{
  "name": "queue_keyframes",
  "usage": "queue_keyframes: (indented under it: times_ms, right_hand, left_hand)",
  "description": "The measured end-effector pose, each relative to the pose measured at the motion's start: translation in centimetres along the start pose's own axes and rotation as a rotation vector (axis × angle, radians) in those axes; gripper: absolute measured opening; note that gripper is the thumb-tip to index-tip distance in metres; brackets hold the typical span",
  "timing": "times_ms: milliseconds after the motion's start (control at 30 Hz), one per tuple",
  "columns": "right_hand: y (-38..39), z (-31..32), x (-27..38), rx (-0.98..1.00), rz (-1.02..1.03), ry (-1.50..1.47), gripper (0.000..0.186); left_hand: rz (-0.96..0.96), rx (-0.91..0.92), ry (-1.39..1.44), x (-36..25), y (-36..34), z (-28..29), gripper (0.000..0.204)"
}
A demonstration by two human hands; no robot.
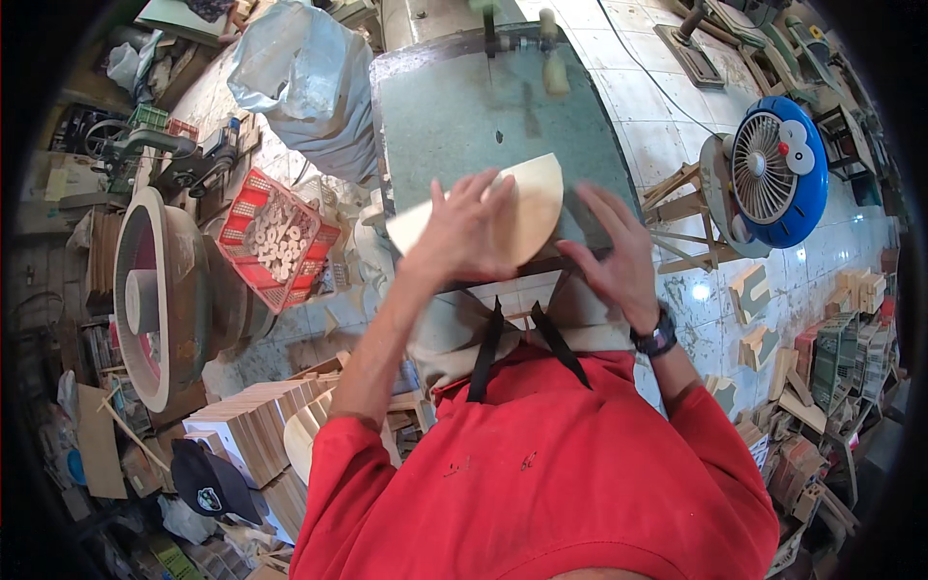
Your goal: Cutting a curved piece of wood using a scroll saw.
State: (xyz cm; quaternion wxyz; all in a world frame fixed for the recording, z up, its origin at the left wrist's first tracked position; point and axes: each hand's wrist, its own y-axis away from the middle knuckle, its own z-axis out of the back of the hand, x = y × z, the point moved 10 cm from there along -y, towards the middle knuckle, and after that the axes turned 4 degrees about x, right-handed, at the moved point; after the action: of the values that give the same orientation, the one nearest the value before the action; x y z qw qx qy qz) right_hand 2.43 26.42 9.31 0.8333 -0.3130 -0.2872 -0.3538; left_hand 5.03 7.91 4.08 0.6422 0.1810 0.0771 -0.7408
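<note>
A pale, half-round wooden board [539, 193] lies on the near part of a grey-green machine table [445, 116]. Across its left half rests my left hand [469, 227], palm down with fingers spread, touching the wood. My right hand [619, 261] is beside the board's curved right edge, its fingers apart and slightly blurred, holding nothing. A dark watch [657, 338] is on my right wrist. At the far end of the table stands an upright machine part [489, 39], with a light-coloured knob-like piece [555, 75] to its right.
Left of the table are a grey plastic sack [280, 87], a red crate [253, 208] of small wooden rings and a large wheel-shaped machine [145, 300]. Stacked boards [246, 425] stand at lower left. A blue fan [783, 174] is at right; wood pieces lie on the tiled floor.
</note>
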Motion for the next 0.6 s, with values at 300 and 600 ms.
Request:
queue_keyframes:
  times_ms: [300, 600]
  right_hand:
    - [-5.9, -7.9, -3.4, 0.226, -0.021, 0.173, 0.113]
    - [-6.4, -8.8, -2.5, 0.161, 0.045, 0.238, 0.105]
  left_hand:
    - [-0.106, -0.058, -0.181, 4.1, -1.3, 2.7, 0.123]
    - [-0.262, -0.117, -0.109, 4.6, -2.3, 4.3, 0.115]
